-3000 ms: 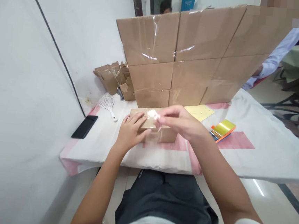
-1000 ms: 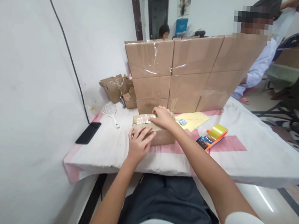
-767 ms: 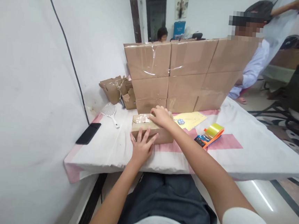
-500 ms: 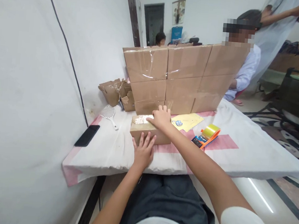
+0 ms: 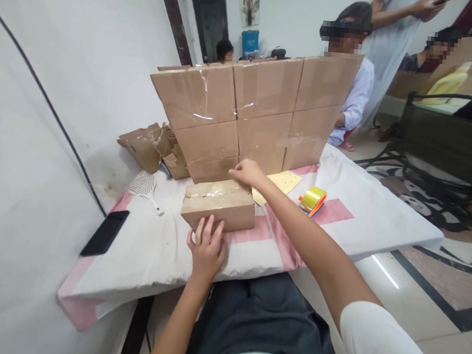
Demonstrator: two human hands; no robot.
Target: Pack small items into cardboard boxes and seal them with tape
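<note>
A small brown cardboard box (image 5: 238, 219) with shiny clear tape along its top lies on the cloth-covered table in front of me. My left hand (image 5: 207, 246) rests against the box's near side, fingers spread. Just above the box's back right part is my right hand (image 5: 248, 172), its fingers drawn together; whatever they may pinch is too small to make out. Behind the box stands a large panel of joined cardboard boxes (image 5: 266, 116). Right of the box are a yellow sheet (image 5: 280, 183), partly behind my right arm, and a yellow tape roll in an orange dispenser (image 5: 313, 199).
On the table's (image 5: 389, 221) left lie a black phone (image 5: 105, 233) and a white perforated paddle (image 5: 144, 185). Torn cardboard (image 5: 145, 146) stands by the wall. A seated person (image 5: 361, 94) is behind the panel's right end, with a chair (image 5: 441, 145) farther right.
My right hand has lifted off the box top, and its fingers have drawn together. My left hand stays at the near side. The view has shifted, with the table objects appearing farther left.
</note>
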